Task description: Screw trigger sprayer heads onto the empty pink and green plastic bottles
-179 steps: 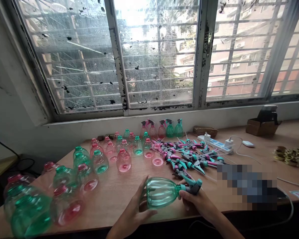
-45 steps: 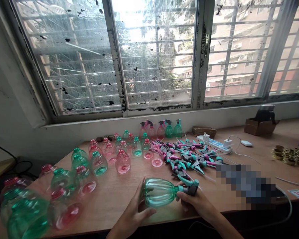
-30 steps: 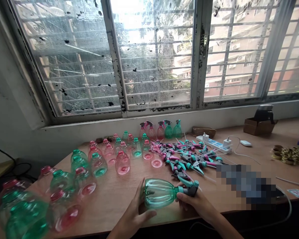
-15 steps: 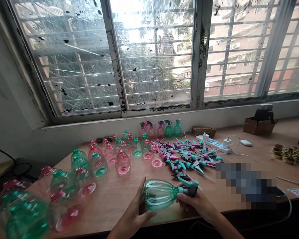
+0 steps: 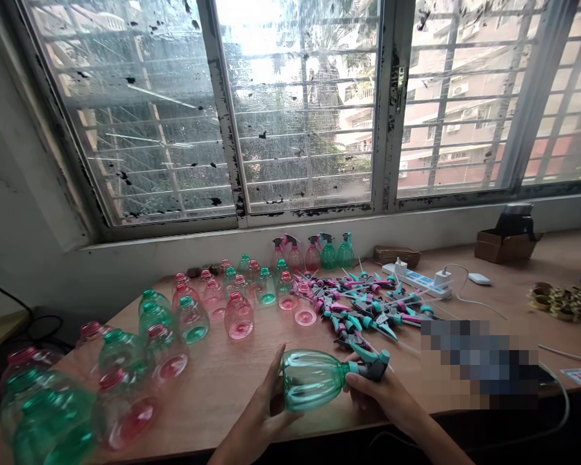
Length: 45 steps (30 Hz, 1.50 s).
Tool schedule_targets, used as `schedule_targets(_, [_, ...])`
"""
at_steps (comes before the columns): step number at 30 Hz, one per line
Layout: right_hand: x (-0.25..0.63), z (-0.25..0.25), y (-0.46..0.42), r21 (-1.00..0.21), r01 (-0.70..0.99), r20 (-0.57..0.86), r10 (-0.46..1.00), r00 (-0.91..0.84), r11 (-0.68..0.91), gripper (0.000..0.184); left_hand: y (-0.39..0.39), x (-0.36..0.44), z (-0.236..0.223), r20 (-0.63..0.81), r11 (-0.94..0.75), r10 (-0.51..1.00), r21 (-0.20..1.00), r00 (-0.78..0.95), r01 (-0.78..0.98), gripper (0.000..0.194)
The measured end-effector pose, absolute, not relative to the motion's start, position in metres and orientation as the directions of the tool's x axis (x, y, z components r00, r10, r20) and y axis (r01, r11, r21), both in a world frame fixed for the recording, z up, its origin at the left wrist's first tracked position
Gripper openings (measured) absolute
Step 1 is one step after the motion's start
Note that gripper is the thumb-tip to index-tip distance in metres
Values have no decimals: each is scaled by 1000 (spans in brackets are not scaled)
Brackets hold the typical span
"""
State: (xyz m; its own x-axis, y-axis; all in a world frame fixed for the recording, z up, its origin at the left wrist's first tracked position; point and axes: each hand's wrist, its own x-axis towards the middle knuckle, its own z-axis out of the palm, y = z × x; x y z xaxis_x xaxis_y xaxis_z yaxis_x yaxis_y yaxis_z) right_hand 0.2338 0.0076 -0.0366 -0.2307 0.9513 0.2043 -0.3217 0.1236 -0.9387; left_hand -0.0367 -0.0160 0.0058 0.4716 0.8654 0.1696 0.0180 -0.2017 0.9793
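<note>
A clear green spray bottle (image 5: 314,380) lies on its side in the air above the table's front edge, its base toward the left. My left hand (image 5: 266,407) is wrapped round the base end, with the thumb below. At the other end, my right hand (image 5: 377,394) grips the neck, where a grey and teal trigger sprayer head (image 5: 372,365) sits on the bottle. Some fingers of the right hand are hidden behind the neck. Beyond the hands is a pile of loose pink, teal and grey trigger heads (image 5: 363,303) with thin tubes.
Several open pink bottles (image 5: 239,316) and green bottles (image 5: 192,321) stand on the left of the wooden table (image 5: 213,394). Finished-looking spray bottles (image 5: 328,252) line the window wall. A power strip (image 5: 419,279), a cardboard box (image 5: 506,245) and a blurred-out item (image 5: 479,361) are on the right.
Hardly anything differs. The whole view has shifted by a few pixels, and both hands keep the same hold on the spray bottle.
</note>
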Motion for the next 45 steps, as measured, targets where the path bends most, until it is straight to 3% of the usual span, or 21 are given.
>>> schedule_targets(5, [233,-34,7,-944,-311,190,953,-234,112,38,-21,-38,9,160,-176,869,984,469,-10,112])
schedule_targets(12, [233,-28,6,-949,-297,179,957,-227,107,39,-23,-35,15,144,-164,886,986,440,9,92])
schedule_targets(24, [232,-24,4,-960,-250,188,954,-232,129,37,-20,-37,11,140,-172,875,985,463,27,112])
schedule_targets(29, [233,-23,4,-973,-196,166,960,-226,122,38,-25,-33,20,127,-148,881,989,455,11,96])
schedule_targets(41, [232,-24,6,-967,-229,167,955,-244,110,41,-23,-35,15,154,-181,878,983,453,15,112])
schedule_targets(45, [232,-29,8,-963,-247,164,959,-230,106,49,-23,-35,16,140,-157,878,988,457,0,102])
